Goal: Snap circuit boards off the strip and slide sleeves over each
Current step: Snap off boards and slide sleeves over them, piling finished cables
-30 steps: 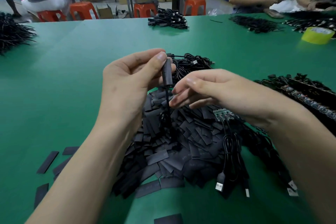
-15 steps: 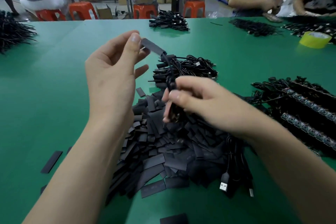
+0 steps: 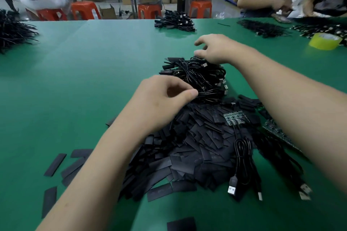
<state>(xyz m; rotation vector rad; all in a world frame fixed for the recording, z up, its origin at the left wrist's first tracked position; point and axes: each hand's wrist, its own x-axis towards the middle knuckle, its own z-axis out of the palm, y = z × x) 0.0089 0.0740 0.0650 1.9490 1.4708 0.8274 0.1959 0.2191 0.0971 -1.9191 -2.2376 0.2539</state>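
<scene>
**A:** Entry one, the boards?

**B:** One green board strip [image 3: 236, 118], lying on the sleeve heap [image 3: 187, 152], right of the heap's middle. Long axis runs across the heap; black leads trail off its near edge.

**A:** Hands?

**B:** The left hand [image 3: 165, 99] is at the heap's far edge, grip narrow, fingers curled to the thumb. Blurred, so I cannot tell whether it pinches anything. The right hand [image 3: 216, 50] is beyond the heap, over the cable pile [image 3: 197, 75], grip wide and loose, holding nothing.

**A:** Nearer the strip?

**B:** About even, I'd judge. Left travels rightward across the heap; right must draw back over the counter [image 3: 93, 62].
</scene>
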